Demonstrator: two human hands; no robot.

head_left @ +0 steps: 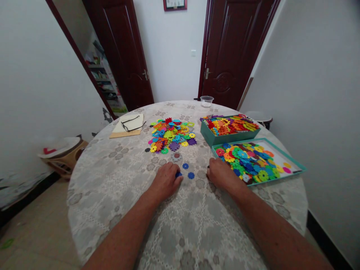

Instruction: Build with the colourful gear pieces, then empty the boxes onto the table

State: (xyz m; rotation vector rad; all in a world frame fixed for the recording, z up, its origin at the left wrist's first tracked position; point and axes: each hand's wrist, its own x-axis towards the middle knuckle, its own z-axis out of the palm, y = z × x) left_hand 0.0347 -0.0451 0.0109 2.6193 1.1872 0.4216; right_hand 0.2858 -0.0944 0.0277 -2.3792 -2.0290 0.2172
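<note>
My left hand rests low over the tablecloth, fingers curled with the thumb pinching a blue notched disc. Just right of it lie two more blue notched discs, a farther one and a nearer one. My right hand is closed near the left edge of the shallow box lid. A small dark bit shows at its fingertips, too little to name. Many coloured notched discs fill the lid. Beyond my hands spreads a heap of colourful gear-shaped pieces.
Behind the lid stands a green box full of coloured pieces. A clear plastic bowl sits at the table's far edge. Black-framed glasses lie on a pad of paper at left. The round table has a patterned cloth.
</note>
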